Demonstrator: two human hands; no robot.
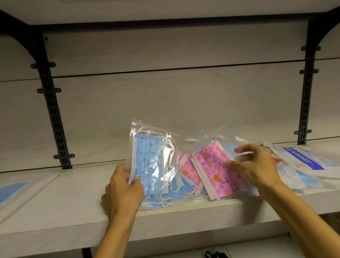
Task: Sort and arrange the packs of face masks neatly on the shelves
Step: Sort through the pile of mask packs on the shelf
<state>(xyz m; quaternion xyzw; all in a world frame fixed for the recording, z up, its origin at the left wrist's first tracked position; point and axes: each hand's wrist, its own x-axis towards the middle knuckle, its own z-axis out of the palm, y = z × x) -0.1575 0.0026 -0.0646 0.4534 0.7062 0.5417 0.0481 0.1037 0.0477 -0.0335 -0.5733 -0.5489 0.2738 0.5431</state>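
Blue and pink mask packs sit in a pile on one white shelf point(66, 199).
Two hands work here. The left hand point(122, 191) pinches one clear blue mask pack point(152, 163) with curled fingers and tips it up. The right hand point(254, 167) hovers over one pink mask pack point(215, 168), fingers spread wide, holding nothing. One more blue pack point(1, 197) lies far left, and white packs point(305, 158) lie to the right.

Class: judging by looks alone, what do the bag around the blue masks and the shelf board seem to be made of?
Bag: thin clear plastic film, glossy; it crinkles, glints and shows the blue masks inside. Shelf board: probably laminated board, matt pale wood-grain print; solid wood cannot be excluded.
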